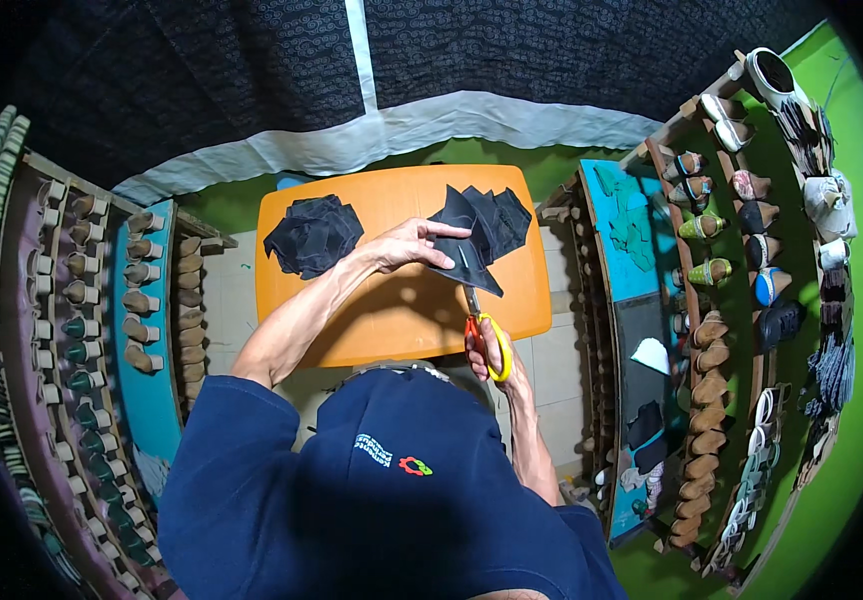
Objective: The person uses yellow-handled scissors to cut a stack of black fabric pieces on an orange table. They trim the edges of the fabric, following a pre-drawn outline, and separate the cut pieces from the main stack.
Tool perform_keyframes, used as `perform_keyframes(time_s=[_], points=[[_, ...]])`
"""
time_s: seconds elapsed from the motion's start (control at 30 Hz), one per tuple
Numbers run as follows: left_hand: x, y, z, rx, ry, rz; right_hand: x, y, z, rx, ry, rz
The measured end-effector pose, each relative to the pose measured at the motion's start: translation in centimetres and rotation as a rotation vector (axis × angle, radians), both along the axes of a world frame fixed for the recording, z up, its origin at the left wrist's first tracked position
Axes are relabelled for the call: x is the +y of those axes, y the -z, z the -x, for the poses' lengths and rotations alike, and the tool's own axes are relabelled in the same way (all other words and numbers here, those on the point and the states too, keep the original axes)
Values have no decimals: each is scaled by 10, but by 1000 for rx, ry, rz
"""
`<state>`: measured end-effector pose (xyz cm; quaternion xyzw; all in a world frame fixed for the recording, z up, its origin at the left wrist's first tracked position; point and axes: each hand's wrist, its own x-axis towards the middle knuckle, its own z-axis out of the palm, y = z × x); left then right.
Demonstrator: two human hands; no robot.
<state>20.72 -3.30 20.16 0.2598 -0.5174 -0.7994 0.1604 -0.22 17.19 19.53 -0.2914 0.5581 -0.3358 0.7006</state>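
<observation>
My left hand [414,246] is over the middle of the orange table [382,320]. Its fingers close on a dark, pointed piece of cloth-like material [470,272] and hold it up off the tabletop. In my right hand [516,374], nearer to me, is a pair of scissors with yellow and red handles [501,365]. The scissor blades point away from me and reach the held piece, whose surface hides their tips. Behind that piece lies a pile of similar black pieces [504,222]. Another black pile [314,236] rests at the table's left.
Shelves with shoe lasts [142,300] line the left side. On the right, racks carry shoes [709,270], brown lasts [704,430] and hanging straps. A blue board [642,285] with green scraps [632,225] stands right of the table. A dark patterned curtain [202,75] hangs behind.
</observation>
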Motion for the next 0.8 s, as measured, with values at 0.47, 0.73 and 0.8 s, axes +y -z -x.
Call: perform_keyframes(time_s=[0.47, 0.73, 0.8], points=[[16, 15, 5, 39, -208, -7, 3, -3, -5, 34, 39, -33], [24, 30, 8, 57, -135, -35, 3, 11, -10, -21, 42, -101], [25, 37, 7, 28, -149, -2, 3, 9, -10, 6, 50, -110]])
